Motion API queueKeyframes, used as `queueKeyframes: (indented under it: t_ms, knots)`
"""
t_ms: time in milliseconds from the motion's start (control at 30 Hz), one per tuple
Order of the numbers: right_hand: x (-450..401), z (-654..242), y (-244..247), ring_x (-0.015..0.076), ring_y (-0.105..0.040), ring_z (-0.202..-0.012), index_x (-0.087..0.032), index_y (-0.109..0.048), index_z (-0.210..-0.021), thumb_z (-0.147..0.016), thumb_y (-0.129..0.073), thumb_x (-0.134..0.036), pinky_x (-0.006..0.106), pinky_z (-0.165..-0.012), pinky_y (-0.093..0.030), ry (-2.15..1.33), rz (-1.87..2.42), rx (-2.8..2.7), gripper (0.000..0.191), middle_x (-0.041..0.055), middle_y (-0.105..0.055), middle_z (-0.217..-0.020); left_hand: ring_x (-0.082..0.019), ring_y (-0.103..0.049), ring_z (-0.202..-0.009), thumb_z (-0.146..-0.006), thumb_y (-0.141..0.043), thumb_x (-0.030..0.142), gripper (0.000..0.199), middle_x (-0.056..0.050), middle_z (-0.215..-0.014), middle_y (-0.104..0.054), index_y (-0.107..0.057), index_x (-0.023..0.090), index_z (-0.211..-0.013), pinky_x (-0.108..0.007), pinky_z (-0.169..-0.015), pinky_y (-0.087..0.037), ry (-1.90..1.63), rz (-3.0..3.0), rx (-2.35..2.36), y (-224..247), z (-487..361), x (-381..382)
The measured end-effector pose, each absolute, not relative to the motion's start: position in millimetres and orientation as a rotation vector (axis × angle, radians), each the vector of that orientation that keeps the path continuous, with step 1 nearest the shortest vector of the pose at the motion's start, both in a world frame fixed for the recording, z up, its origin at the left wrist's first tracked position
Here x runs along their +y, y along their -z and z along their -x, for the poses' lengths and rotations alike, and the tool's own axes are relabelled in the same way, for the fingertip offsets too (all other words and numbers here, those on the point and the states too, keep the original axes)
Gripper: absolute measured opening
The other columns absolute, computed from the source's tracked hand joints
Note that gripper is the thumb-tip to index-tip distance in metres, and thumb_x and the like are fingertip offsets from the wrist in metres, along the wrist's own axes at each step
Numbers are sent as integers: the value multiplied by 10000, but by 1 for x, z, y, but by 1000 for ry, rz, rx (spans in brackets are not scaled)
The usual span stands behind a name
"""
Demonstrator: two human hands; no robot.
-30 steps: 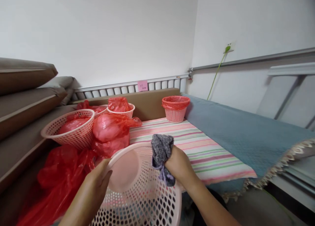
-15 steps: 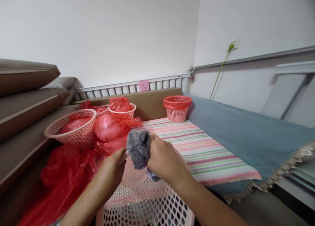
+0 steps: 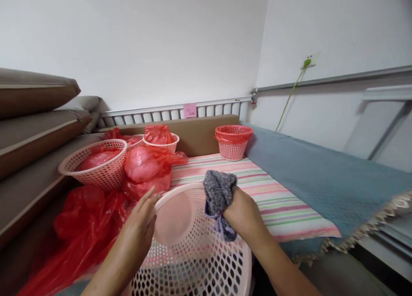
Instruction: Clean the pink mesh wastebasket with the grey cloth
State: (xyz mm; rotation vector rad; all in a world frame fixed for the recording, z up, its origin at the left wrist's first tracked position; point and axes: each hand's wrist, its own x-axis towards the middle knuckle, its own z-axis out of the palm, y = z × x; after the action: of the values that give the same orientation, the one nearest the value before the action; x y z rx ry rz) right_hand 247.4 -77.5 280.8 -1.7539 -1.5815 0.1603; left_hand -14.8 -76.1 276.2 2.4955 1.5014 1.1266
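The right hand (image 3: 243, 212) is clenched round a bunched grey speckled cloth (image 3: 219, 188), its fingers closed firmly on it. A purple edge of the cloth hangs below the fist. The cloth is at the upper right part of the rim of a pale pink basket (image 3: 202, 248), hiding a stretch of that rim; whether it presses on the plastic I cannot tell.

The basket is tilted in front of the person, between the two arms, its wall full of holes and its solid round base towards the upper left. The left hand (image 3: 140, 223) is at the left edge of its rim, with the fingers stretched out rather than curled; it appears to touch the rim.

Beyond the basket lies a striped sheet (image 3: 283, 201), with a blue cover (image 3: 305, 171) to its right that has a frilled edge. A red-topped basket (image 3: 233, 148) stands upright at the far end of the sheet. On the left, a wide basket (image 3: 107, 173) holds a red bag, and a smaller basket (image 3: 165, 148) behind it holds another. A full red bag (image 3: 148, 167) sits near both, and a loose red bag (image 3: 80, 223) spreads below them, beside stacked cushions (image 3: 28, 128).

At the back, a tan panel (image 3: 199, 135) stands before a white radiator (image 3: 138, 117), which bears a pink note (image 3: 189, 110). A green plug (image 3: 307, 63) sits in a wall socket above a grey pipe (image 3: 337, 77).
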Motion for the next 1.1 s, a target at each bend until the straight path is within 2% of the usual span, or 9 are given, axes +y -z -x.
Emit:
queueKeyframes:
  t_ms: [100,200,300,400,533,633,800,933,1100]
  knots:
    - [-82,-268,-259,239,-628,-947,-236,-634,-983,-789,-524,-304,276,-716,-438,-267,1754,-1538,233,82,-690,-1011,-233,-259,-1381,-867,-324,133,429,-131,-1493,-271,-443,188,-1275,-485,-1080,-311,-1166,-2510,1537,-272,14,-76]
    - [-85,-285,-243,229,-625,-975,-236,-669,-933,-772,-515,-250,273,-753,-452,-400,1732,-1566,223,69,-703,-995,-264,-210,-1395,-855,-329,119,422,-156,-1499,-252,-477,167,-1247,-521,-1069,-305,-1068,-2559,1566,-274,14,-77]
    - [-86,-292,-239,230,-629,-977,-240,-686,-882,-757,-520,-244,271,-765,-452,-441,1739,-1585,208,63,-711,-963,-315,-244,-1376,-837,-352,125,346,-156,-1447,-365,-556,162,-1114,-594,-1020,-311,-925,-2574,1751,-281,13,-80]
    - [-86,-283,-252,248,-642,-918,-229,-669,-911,-743,-542,-264,282,-720,-447,-332,1810,-1553,214,81,-708,-926,-318,-513,-1174,-841,-337,120,268,-134,-1160,-631,-583,163,-936,-628,-986,-283,-765,-2577,1947,-292,11,-82]
    - [-83,-242,-291,236,-639,-867,-206,-598,-1025,-741,-529,-225,280,-702,-418,-138,1758,-1633,293,96,-673,-993,-229,-635,-721,-829,-362,127,223,-47,-688,-653,-515,185,-678,-412,-794,-445,-599,-2621,1924,-302,2,-82]
    - [-82,-200,-318,208,-624,-825,-178,-573,-1002,-696,-508,-118,267,-694,-403,-36,1578,-1808,319,83,-652,-950,-228,-651,-726,-834,-368,138,199,-67,-747,-674,-531,192,-733,-296,-629,-442,-616,-2566,1879,-304,-3,-81]
    - [-82,-162,-332,186,-588,-800,-197,-565,-981,-696,-503,-115,264,-685,-388,78,1335,-2018,303,53,-625,-976,-263,-687,-834,-867,-348,159,213,-94,-846,-721,-558,192,-878,-284,-647,-434,-565,-2418,1957,-303,-1,-80]
    - [-76,-184,-325,203,-619,-807,-182,-587,-981,-716,-503,-134,260,-669,-377,-8,1497,-1900,281,71,-659,-941,-283,-696,-754,-907,-351,246,191,-85,-755,-710,-523,201,-840,-272,-533,-352,-413,-2422,2145,-303,-1,-84]
    - [-60,-243,-292,247,-647,-831,-196,-661,-880,-768,-526,-331,273,-658,-412,-206,1818,-1641,221,105,-703,-874,-303,-697,-716,-909,-356,260,202,-90,-701,-707,-479,206,-758,-282,-507,-298,-345,-2375,2248,-304,-5,-87]
